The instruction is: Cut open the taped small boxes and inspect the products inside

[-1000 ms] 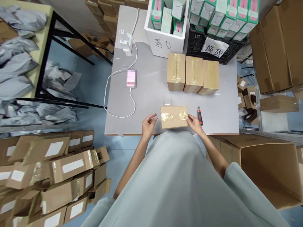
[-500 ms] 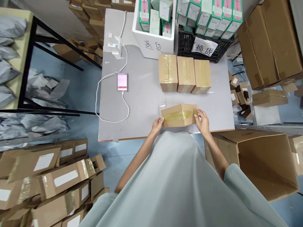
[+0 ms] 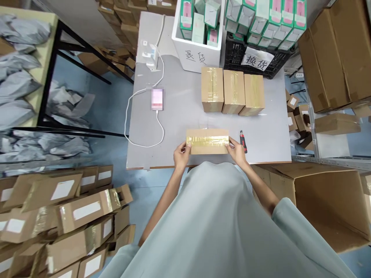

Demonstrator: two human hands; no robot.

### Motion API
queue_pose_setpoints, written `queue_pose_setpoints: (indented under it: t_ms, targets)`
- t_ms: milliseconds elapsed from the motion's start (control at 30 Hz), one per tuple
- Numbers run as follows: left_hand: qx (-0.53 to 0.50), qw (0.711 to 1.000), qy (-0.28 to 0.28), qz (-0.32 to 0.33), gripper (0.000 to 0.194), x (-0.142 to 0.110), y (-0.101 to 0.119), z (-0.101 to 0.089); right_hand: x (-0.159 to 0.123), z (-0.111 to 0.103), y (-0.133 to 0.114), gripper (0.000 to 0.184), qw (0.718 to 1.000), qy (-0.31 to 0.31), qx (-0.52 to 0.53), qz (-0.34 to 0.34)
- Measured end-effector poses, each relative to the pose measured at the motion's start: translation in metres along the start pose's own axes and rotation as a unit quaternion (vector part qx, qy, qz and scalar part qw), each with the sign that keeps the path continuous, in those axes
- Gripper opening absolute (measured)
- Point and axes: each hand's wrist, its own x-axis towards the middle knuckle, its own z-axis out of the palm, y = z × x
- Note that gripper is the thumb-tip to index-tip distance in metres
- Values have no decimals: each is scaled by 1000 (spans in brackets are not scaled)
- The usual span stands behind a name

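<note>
Left hand (image 3: 182, 152) is bending part-way closed, thumb over the top and fingers at the left end of a cardboard box (image 3: 207, 143); right hand (image 3: 237, 151) is gripping the other end the same way. Box is lying between them at the near side of the desk (image 3: 182, 112); cannot tell whether it is fully resting or slightly raised.

Change over the last half second: box was slanting with its seam askew; now it is sitting square to the front edge, its long gold tape strip (image 3: 204, 139) facing up, so the seam is coming within reach of both thumbs.

Edges and room: desk's front edge is running just below the box, leaving little margin. Utility knife (image 3: 242, 141) is lying just beside the right hand, narrowing that side. Grey surface is showing beyond, up to three taped boxes (image 3: 234, 90), and leftward to the white cable (image 3: 145, 146)
</note>
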Motion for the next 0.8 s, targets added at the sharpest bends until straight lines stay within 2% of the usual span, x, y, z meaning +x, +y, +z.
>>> queue_pose_setpoints:
  t_ms: [133,300,367,500,567,700,800]
  targets:
    - [18,999,24,-18,46,8,-7,-18,8,29,11,59,998,-38,21,44]
    - [-8,1000,13,-15,50,13,-10,-21,18,30,29,57,997,-42,47,54]
    - [-22,999,12,-27,54,15,-12,-22,21,26,37,59,995,-38,72,55]
    - [-24,992,7,-120,58,21,-21,-20,23,14,55,72,991,-34,107,68]
    - [-10,990,-1,-143,57,22,-25,-15,24,3,63,74,991,-17,110,81]
    - [-13,990,-45,-136,63,17,-25,4,25,-27,72,72,986,68,77,133]
    - [-33,987,-88,-128,80,5,-18,22,20,-42,65,72,983,132,36,120]
